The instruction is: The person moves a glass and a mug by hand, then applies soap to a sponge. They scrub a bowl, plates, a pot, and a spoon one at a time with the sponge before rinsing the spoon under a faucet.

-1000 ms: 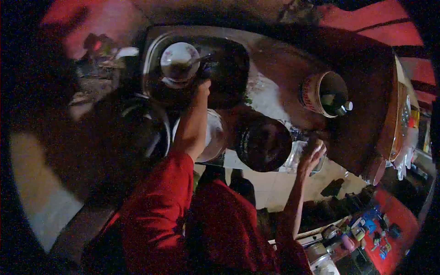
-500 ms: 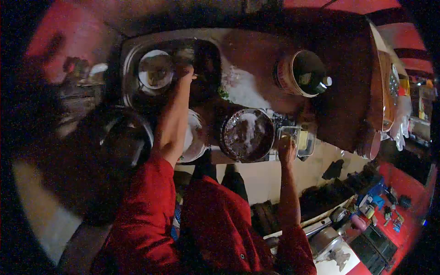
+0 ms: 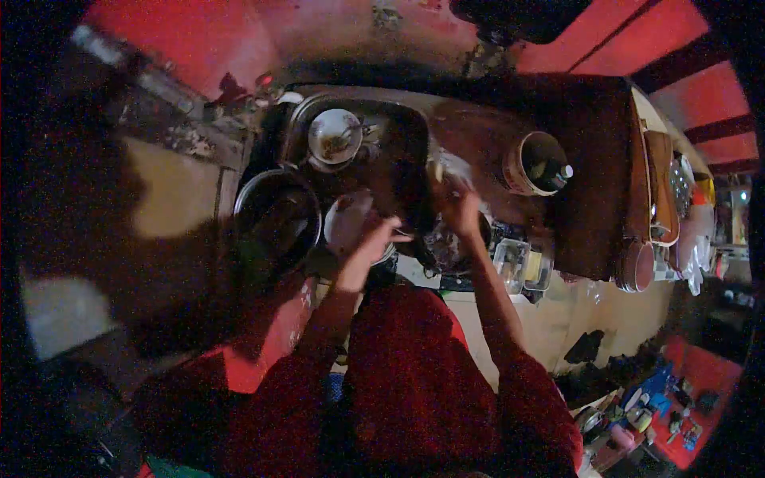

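Observation:
My left hand [image 3: 376,243] is closed in front of the white plates [image 3: 348,219], with a thin shiny utensil [image 3: 404,236] sticking out past its fingers. My right hand [image 3: 460,212], smeared by motion, is curled over the dark round basin [image 3: 443,253] and partly covers it. A small pale-yellow patch [image 3: 437,170] shows at its fingertips; I cannot tell what it is. At the back left, a white bowl [image 3: 335,135] sits in the sink [image 3: 398,107], with some utensils [image 3: 370,134] beside it.
A large dark pot [image 3: 279,213] stands left of the plates. Two clear plastic containers [image 3: 510,261] sit right of the basin. A bucket [image 3: 522,167] with a white-capped bottle [image 3: 565,172] stands on the brown counter [image 3: 478,127]. A pink bucket [image 3: 635,267] is farther right.
My left hand has come out of the sink toward me with the thin utensil. My right hand has left the clear container and moved left over the basin. The view has shifted.

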`<state>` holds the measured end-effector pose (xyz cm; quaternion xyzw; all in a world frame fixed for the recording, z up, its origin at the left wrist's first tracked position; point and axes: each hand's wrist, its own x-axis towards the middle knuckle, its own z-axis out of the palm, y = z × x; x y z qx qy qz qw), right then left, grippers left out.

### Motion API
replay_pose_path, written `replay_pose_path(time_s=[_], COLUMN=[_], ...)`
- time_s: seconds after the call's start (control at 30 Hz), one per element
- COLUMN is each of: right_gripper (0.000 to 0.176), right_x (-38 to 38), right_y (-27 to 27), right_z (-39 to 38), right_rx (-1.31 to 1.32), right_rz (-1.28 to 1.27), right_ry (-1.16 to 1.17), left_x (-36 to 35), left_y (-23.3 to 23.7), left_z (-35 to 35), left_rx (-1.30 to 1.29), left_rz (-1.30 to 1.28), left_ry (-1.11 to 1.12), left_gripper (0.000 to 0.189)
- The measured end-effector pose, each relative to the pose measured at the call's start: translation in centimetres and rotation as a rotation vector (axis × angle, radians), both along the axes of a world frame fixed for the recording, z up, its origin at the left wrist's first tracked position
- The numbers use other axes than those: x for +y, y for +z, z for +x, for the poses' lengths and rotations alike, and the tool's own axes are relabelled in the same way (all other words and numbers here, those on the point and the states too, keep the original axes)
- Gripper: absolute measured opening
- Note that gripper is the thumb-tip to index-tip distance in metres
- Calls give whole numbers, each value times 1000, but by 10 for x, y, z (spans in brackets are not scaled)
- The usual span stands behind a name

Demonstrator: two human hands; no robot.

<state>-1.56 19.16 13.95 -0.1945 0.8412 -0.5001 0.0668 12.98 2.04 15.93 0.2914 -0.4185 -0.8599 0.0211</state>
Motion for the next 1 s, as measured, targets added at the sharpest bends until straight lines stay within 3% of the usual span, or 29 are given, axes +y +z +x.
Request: replay_pose_path(time_s=[0.03,0.07,0.13,0.2,0.23,0.27,0.33,0.37,0.4,0.47,0.5,0.53,0.6,0.63,0.67,0.73,0.8,0.87,0.9,0.93,1.0], right_gripper=[45,39,34,32,21,21,12,14,13,13,20,20,59,61,61,53,50,40,35,35,50], right_x=[-22,-44,-58,-39,-19,-30,-59,-53,-59,-44,-15,-8,-3,-8,-1,-3,14,38,42,21,16], right_y=[4,10,35,67,-13,10,87,18,59,52,11,21,52,28,5,31,61,45,-32,72,84], right_z=[3,8,21,33,19,18,15,2,21,48,37,30,10,4,11,40,51,33,9,24,44], right_rx=[7,114,224,491,479,475,456,401,420,564,606,608,169,137,128,450,606,450,434,215,262], right_rz=[-2,67,129,-68,74,81,386,321,445,-166,102,106,611,497,499,0,134,285,479,306,85], right_ry=[22,74,135,587,526,531,176,134,380,338,428,405,425,288,267,412,479,489,315,307,519], left_x=[14,22,22,18,13,21,44,55,51,31,31,35,44,50,53,43,33,34,41,52,47], left_y=[-78,-54,-28,-49,-52,-34,38,49,22,-71,-76,-73,-66,-60,-55,-35,-22,-41,-35,-21,26], left_z=[4,1,5,15,17,21,20,18,18,21,18,17,24,27,28,22,21,31,33,27,11], left_rx=[-36,-271,68,65,-72,-73,-46,-2,13,159,-7,-8,10,30,36,68,75,99,87,24,11], left_rz=[31,-432,-629,191,260,268,-648,-752,-746,-495,320,316,-481,-877,-876,-412,49,-346,-349,-208,37], left_ry=[-129,-379,-158,90,-31,-28,-99,-8,-31,-316,-184,-207,-265,-285,-307,-261,-201,-366,-364,-314,-256], left_gripper=[27,23,30,51,62,62,61,55,55,54,47,47,34,28,28,28,28,26,26,25,21])
